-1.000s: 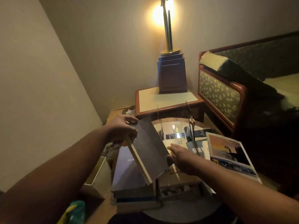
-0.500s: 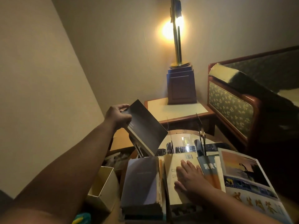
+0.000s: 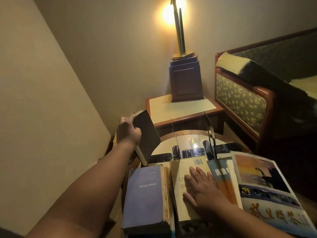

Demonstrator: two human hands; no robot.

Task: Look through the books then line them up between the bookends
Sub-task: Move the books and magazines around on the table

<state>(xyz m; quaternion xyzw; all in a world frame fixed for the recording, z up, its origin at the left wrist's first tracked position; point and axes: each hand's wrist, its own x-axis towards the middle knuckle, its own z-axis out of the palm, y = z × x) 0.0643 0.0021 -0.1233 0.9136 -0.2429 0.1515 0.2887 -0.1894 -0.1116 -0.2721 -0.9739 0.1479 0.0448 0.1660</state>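
Note:
My left hand [image 3: 128, 133] grips a dark-covered book [image 3: 147, 137] by its top left corner and holds it tilted above the left edge of the round table [image 3: 187, 141]. My right hand [image 3: 203, 188] lies flat, fingers straight, on a cream book [image 3: 183, 174] lying on the table. A thick blue book [image 3: 145, 194] lies to its left. A blue-and-orange book [image 3: 223, 176] and a large sunset-cover magazine [image 3: 264, 184] lie to its right. Two thin upright metal bookends [image 3: 175, 134] [image 3: 210, 133] stand at the back of the table with nothing between them.
Behind the round table stands a wooden side table [image 3: 180, 109] carrying a lamp with a dark square base [image 3: 186, 79]. A patterned wood-framed armchair [image 3: 243, 98] is on the right. The wall [image 3: 42, 100] runs close along the left.
My left hand has carried the dark book up off the pile and away to the back left. My right hand has settled flat on the cream book.

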